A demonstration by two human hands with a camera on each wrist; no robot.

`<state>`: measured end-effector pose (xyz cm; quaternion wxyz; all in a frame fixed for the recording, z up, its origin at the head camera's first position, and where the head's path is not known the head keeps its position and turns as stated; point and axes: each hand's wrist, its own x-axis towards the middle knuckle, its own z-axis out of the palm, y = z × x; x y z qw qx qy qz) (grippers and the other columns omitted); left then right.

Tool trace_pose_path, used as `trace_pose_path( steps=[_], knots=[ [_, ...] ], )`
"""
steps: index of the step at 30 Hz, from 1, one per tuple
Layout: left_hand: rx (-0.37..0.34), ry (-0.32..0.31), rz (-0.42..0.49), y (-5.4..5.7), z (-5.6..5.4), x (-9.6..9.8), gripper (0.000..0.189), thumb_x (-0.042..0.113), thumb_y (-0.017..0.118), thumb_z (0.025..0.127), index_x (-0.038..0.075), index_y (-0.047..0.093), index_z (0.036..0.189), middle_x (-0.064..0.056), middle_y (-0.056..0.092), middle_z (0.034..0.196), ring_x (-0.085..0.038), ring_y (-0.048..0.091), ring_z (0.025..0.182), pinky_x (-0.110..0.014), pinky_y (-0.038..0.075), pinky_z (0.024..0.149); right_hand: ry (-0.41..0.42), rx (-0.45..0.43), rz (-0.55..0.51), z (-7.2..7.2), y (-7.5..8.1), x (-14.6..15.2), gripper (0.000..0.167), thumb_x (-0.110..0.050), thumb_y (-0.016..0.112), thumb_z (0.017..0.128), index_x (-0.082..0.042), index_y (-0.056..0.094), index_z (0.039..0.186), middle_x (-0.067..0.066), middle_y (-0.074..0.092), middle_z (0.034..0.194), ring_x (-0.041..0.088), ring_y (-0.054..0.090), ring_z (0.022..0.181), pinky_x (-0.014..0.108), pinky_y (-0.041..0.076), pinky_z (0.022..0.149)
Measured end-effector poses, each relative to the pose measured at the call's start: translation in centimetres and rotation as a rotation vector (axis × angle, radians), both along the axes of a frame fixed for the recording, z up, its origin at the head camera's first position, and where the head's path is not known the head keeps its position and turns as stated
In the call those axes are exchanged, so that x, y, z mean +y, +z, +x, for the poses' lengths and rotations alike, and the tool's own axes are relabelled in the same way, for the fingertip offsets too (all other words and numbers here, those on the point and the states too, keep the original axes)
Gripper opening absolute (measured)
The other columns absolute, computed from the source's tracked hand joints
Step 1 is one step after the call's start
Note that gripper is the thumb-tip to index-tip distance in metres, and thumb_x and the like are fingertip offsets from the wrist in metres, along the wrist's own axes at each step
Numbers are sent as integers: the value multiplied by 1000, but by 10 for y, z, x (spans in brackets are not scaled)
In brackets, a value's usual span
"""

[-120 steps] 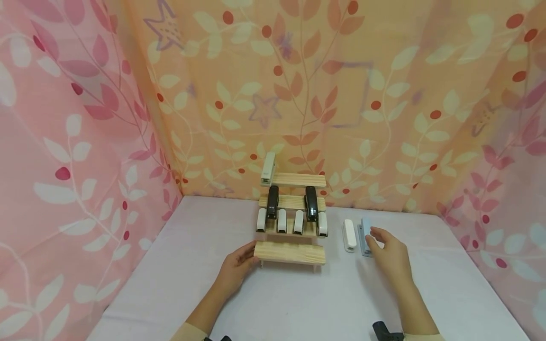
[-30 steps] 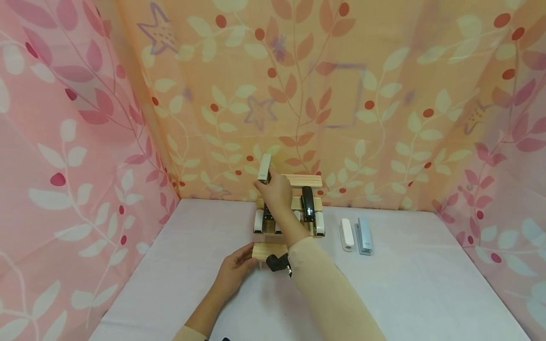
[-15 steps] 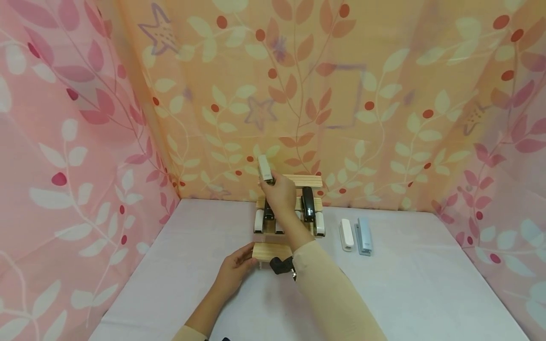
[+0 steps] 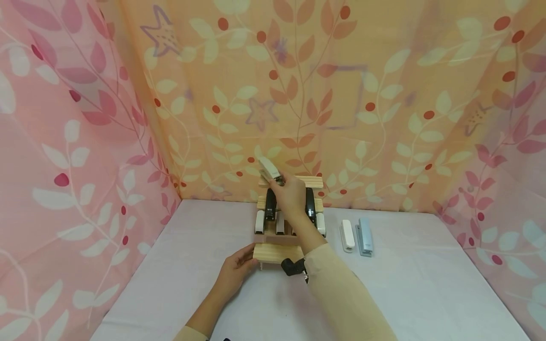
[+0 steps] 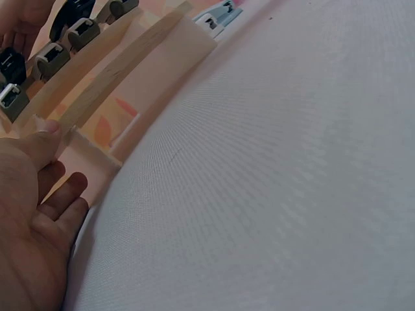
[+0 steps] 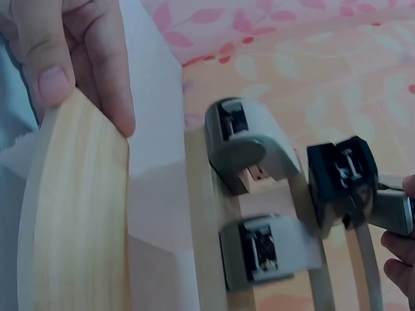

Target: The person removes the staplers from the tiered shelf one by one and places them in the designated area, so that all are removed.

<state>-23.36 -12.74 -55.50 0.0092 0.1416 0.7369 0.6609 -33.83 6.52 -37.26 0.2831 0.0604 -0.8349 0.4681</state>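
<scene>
My right hand point(image 4: 292, 196) holds a pale grey-white stapler point(image 4: 269, 168) by its near end, tilted at the left of the top shelf. With thumb above and fingers at the side, my left hand point(image 4: 233, 270) grips the left end of the bottom step of a stepped wooden rack point(image 4: 277, 253). Below the held stapler, a black stapler point(image 4: 270, 204) and another black stapler point(image 4: 310, 206) stand on the rack. Several white staplers point(image 4: 260, 222) line the tier in front of them; my right hand and forearm partly cover that row.
To the right of the rack, a white stapler point(image 4: 347, 236) and a light blue stapler point(image 4: 365, 237) lie side by side on the white-covered table point(image 4: 426, 274). A patterned orange curtain point(image 4: 384, 142) hangs close behind the rack.
My right hand left the blue stapler, took the pale stapler at the top shelf's left end, and has tilted it and shifted it slightly right. The left hand has stayed on the rack.
</scene>
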Motion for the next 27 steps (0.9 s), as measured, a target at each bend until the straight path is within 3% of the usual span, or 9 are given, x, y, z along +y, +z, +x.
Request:
trace_pose_path(
  steps=[6,13,20,23,27],
  knots=[
    [-1,-5,5,0,0,0,57,19,73,96,7,53,148,-16,64,138,-28,62,127,-22,55,98,48,12,-49,12,1,17,41,-26,77,94,-9,71,130,14,76,114,15,75,68,20,50,45],
    [-3,-11,35,0,2,-1,57,19,73,96,6,53,148,-17,64,138,-29,62,128,-24,55,100,72,87,-65,39,5,40,41,-24,80,92,-8,72,128,14,75,116,21,74,103,29,64,70],
    [-14,5,34,-3,4,-2,57,19,74,95,7,55,147,-15,64,139,-26,63,127,-24,55,100,62,146,-39,67,9,62,45,-20,82,90,-7,69,132,13,73,122,24,73,109,42,63,84],
    [-14,4,38,-2,4,-2,56,18,74,95,7,55,147,-15,63,139,-26,62,128,-24,54,100,52,132,-36,80,12,71,46,-23,82,91,-10,69,133,10,73,125,25,72,112,40,63,83],
    [-14,3,42,-1,2,0,55,18,73,96,9,55,147,-14,63,140,-26,62,128,-24,54,101,58,148,-48,95,15,84,48,-23,82,91,-10,68,135,11,72,125,27,73,108,27,63,68]
  ],
)
